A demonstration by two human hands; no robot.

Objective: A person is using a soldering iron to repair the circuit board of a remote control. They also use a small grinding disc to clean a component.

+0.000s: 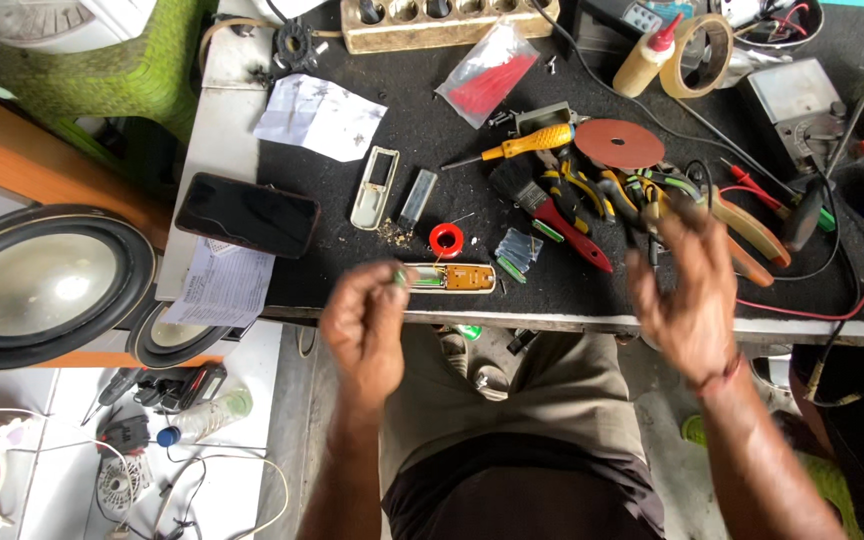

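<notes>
Pinching a small green part just left of the opened circuit board (449, 277) at the bench (592, 322) edge, the left hand (367, 325) could drop it to the floor, while the empty, spread right hand (687, 290) might snag the pliers (592, 190).

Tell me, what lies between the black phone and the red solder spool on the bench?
In the head view, a pale open casing shell and a small silvery cover piece lie between the phone and spool.
</notes>
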